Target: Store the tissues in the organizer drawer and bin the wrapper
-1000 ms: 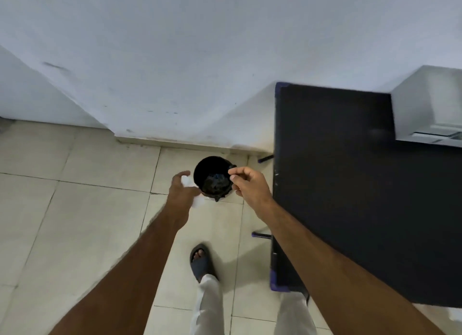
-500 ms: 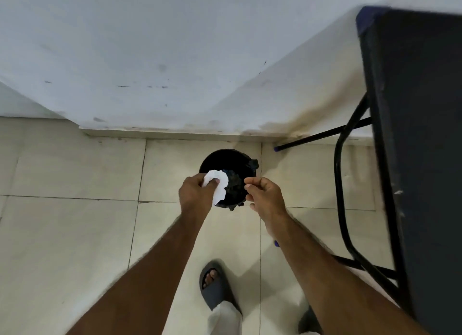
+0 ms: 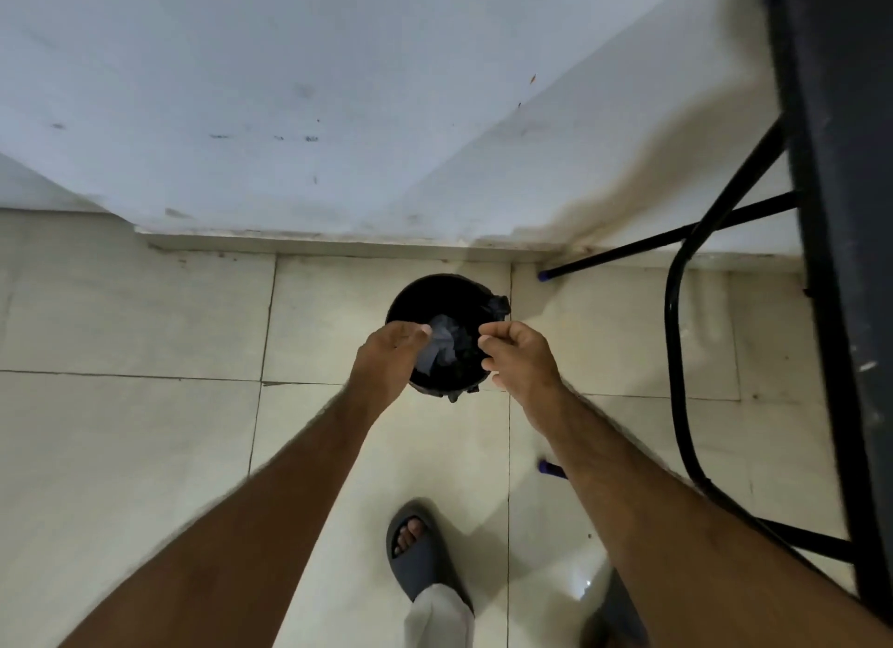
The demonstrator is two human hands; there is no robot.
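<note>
A small black bin (image 3: 410, 299) with a dark liner stands on the tiled floor by the wall. The crumpled pale wrapper (image 3: 440, 342) lies inside it, in shadow. My left hand (image 3: 389, 357) hovers over the bin's left rim with fingers loosely apart and nothing in them. My right hand (image 3: 519, 357) is over the right rim, thumb and forefinger pinched together; I see nothing between them. The tissues and the organizer drawer are out of view.
A dark table (image 3: 841, 261) with black tube legs (image 3: 674, 357) stands close on the right. The white wall (image 3: 338, 115) rises just behind the bin. My sandalled foot (image 3: 415, 551) is on the cream floor tiles below my arms.
The white wrapper that my left hand held over the bin has dropped inside, and that hand is now empty. The view has moved closer to the bin.
</note>
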